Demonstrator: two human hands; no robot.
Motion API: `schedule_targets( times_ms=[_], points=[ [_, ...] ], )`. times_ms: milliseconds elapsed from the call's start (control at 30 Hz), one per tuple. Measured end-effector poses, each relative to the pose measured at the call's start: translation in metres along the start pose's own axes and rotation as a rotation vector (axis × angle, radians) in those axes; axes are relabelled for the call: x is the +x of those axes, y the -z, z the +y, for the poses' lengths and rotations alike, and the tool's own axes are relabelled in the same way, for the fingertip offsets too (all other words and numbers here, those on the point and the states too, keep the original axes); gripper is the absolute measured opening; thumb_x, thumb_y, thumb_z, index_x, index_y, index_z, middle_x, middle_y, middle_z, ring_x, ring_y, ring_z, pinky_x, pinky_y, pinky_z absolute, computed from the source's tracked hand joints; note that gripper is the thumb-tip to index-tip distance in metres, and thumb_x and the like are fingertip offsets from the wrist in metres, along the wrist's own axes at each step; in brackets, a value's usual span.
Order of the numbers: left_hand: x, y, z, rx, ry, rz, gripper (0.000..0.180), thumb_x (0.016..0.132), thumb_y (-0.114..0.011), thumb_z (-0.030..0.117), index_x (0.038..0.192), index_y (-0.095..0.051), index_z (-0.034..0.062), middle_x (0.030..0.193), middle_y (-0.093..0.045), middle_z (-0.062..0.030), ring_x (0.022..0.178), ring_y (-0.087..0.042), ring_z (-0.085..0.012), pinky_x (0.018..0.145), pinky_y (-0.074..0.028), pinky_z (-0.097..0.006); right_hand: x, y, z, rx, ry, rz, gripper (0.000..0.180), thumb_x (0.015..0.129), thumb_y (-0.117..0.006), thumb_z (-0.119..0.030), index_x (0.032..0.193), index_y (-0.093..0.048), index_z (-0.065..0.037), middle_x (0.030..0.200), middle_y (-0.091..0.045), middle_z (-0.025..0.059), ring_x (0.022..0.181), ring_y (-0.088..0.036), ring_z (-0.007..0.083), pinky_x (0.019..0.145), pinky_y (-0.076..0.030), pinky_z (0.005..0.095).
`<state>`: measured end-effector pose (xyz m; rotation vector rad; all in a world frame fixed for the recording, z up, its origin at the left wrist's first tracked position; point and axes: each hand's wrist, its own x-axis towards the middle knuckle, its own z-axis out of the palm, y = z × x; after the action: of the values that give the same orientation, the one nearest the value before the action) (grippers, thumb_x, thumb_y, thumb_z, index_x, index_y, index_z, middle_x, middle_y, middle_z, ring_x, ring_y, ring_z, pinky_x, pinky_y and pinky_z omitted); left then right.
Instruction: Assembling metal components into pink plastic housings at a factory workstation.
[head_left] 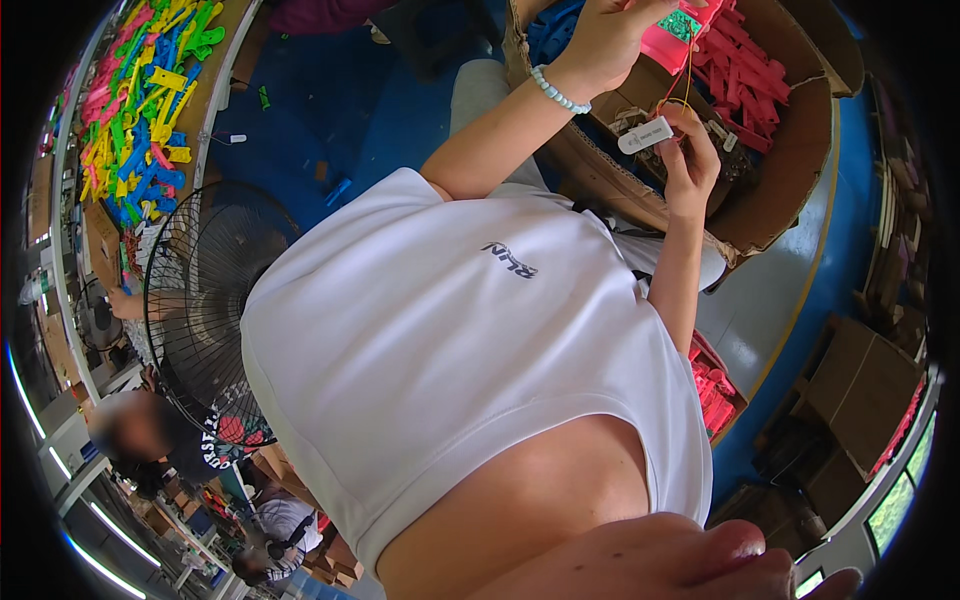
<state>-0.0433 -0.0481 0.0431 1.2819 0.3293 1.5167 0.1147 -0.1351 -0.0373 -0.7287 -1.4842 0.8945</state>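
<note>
My left hand (608, 48), with a pale beaded bracelet at its wrist, is at the top edge, closed on a bright pink plastic casing (665, 48). A green circuit board (682, 24) shows inside the casing, whose upper part is cut off by the frame. Thin red and yellow wires (688, 75) run down from it to my right hand (693, 160). Between the thumb and fingers of that hand is a small white rectangular plastic piece (643, 136) with dark print. Both hands are above an open cardboard box (815, 150).
Pink plastic parts (735, 75) fill part of the box. A smaller box of pink parts (712, 395) stands by my right arm. Left of me is a black fan (215, 310); behind it lies a table heaped with coloured plastic parts (150, 110). Other people (140, 430) sit at lower left.
</note>
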Motion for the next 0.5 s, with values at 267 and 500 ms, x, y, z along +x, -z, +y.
schedule_targets(
  times_ms=[267, 500],
  points=[
    [-0.005, -0.010, -0.004, 0.042, 0.019, 0.002, 0.018, 0.097, -0.051, 0.007, 0.105, -0.064, -0.0012, 0.111, -0.063, -0.0049, 0.097, -0.061, -0.0121, 0.085, -0.049, -0.024, 0.003, -0.001, -0.012, -0.281, 0.026, -0.017, 0.027, 0.080, -0.076, -0.010, 0.100, -0.063, 0.002, 0.094, -0.064, 0.0061, 0.075, -0.055, 0.0128, 0.066, -0.044, 0.0250],
    [-0.005, -0.002, -0.013, 0.246, -0.039, -0.073, 0.017, 0.098, -0.052, 0.010, 0.105, -0.065, 0.0014, 0.119, -0.057, -0.0059, 0.101, -0.059, -0.0130, 0.086, -0.046, -0.024, -0.003, 0.001, -0.002, -0.204, -0.109, 0.138, 0.023, 0.092, -0.068, -0.016, 0.107, -0.060, 0.000, 0.083, -0.063, 0.0034, 0.071, -0.053, 0.0097, 0.063, -0.042, 0.0217]
  ],
)
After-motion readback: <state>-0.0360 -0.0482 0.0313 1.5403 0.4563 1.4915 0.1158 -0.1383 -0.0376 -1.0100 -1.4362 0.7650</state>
